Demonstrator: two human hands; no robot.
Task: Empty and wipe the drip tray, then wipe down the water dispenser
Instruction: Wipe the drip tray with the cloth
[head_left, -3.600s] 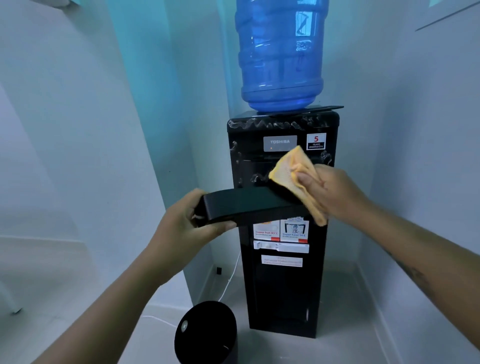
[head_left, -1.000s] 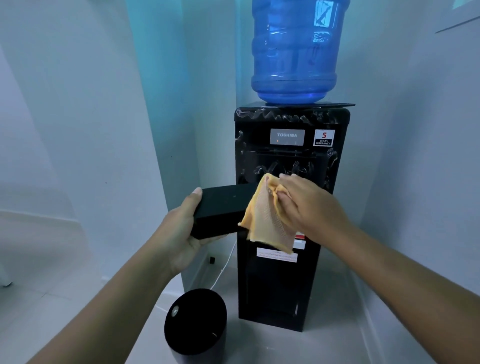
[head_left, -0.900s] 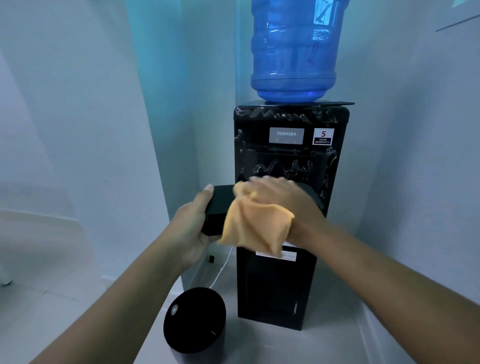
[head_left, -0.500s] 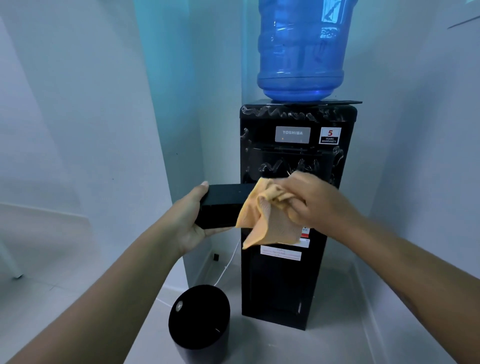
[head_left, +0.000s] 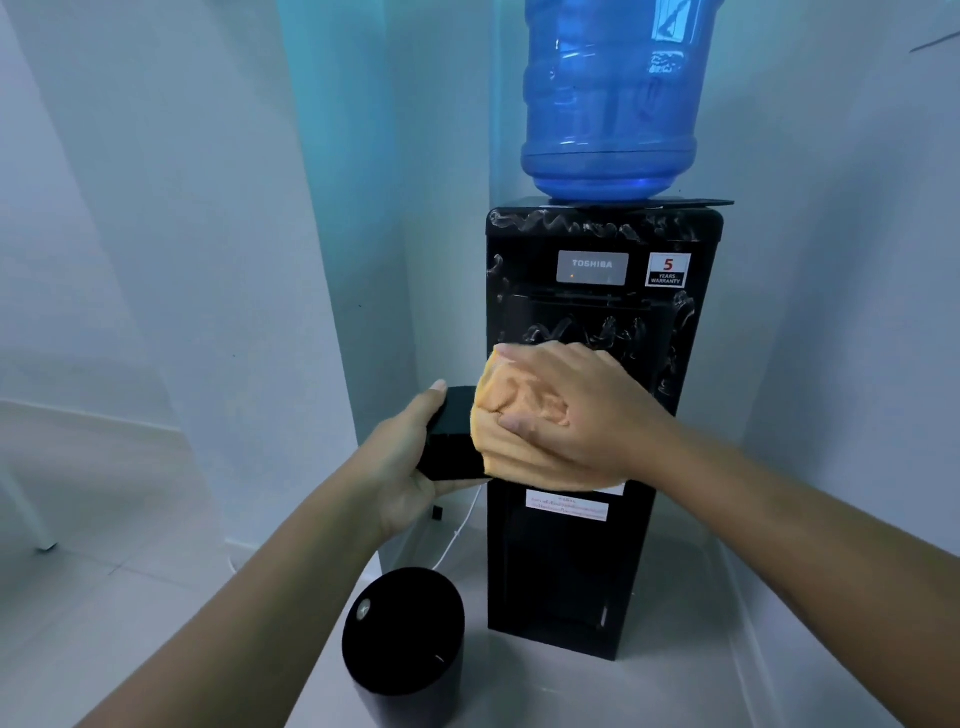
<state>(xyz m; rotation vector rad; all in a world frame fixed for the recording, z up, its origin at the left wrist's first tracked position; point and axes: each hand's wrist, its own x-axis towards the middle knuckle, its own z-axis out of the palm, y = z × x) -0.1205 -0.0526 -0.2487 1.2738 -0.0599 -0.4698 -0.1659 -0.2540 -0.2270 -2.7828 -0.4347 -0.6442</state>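
Dispenser (head_left: 571, 571) front reads TOSHIBA, with a "5 YEARS WARRANTY" sticker (head_left: 668, 270).

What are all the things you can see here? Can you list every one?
blue plastic water bottle: one, blue, on top of the dispenser
tall black water dispenser: one, black, on the floor in the corner
red-and-white warranty sticker: one, red and white, upper right of the dispenser front
white paper label: one, white, dispenser front, below the hands
black rectangular drip tray: one, black, held up in front of the dispenser
orange cloth: one, orange, pressed on the tray
round black bin: one, black, on the floor left of the dispenser
thin white cable: one, white, hanging beside the dispenser
left hand: one, grips the tray's left end
right hand: one, holds the cloth against the tray
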